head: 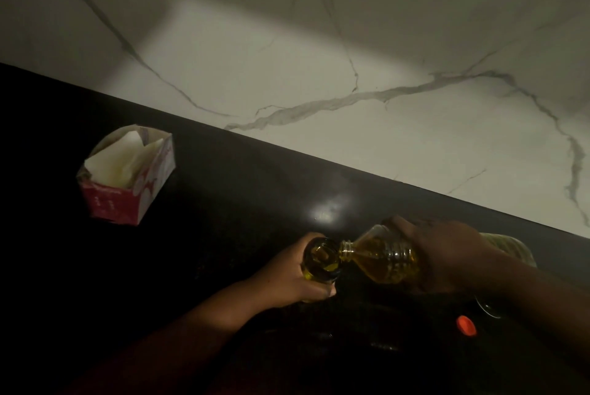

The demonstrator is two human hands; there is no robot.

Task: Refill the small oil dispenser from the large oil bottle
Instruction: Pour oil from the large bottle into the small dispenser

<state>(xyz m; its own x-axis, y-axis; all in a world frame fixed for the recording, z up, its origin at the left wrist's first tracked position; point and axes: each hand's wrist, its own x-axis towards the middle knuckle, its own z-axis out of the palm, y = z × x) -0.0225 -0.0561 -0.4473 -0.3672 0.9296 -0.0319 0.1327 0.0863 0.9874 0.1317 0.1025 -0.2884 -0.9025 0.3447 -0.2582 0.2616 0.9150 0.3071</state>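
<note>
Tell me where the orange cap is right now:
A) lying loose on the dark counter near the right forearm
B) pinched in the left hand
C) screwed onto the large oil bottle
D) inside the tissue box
A: the orange cap lies on the dark counter by the right forearm, while the large oil bottle is tipped with its open neck at the small oil dispenser.

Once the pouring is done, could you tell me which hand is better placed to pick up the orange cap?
Probably the right hand. It grips the large oil bottle, and the orange cap lies on the counter just below that forearm. The left hand grips the small dispenser, farther from the cap.
</note>
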